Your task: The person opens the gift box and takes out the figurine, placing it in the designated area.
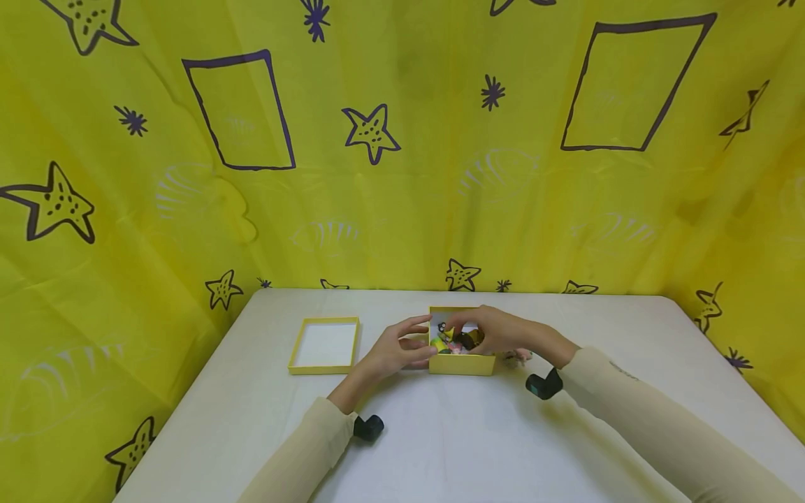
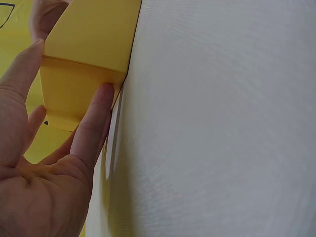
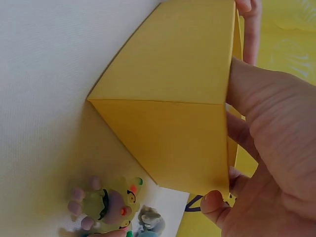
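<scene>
Grip of the left hand (image 1: 393,351) is wide, its spread fingers touching the nine o'clock side of the yellow box (image 1: 462,365); the right hand (image 1: 501,331) reaches over the three o'clock rim, and I cannot tell if its fingers, bent inside, hold anything. It seems the step in hand is handling what lies inside while the box is steadied, so the next move calls for gentle fingers at the rim. On the white table (image 1: 472,433) stands this box, its probable lid (image 1: 323,344) lies at nine o'clock, small colourful toys (image 1: 440,344) are inside, and toy figures (image 3: 115,205) are outside, near three o'clock.
</scene>
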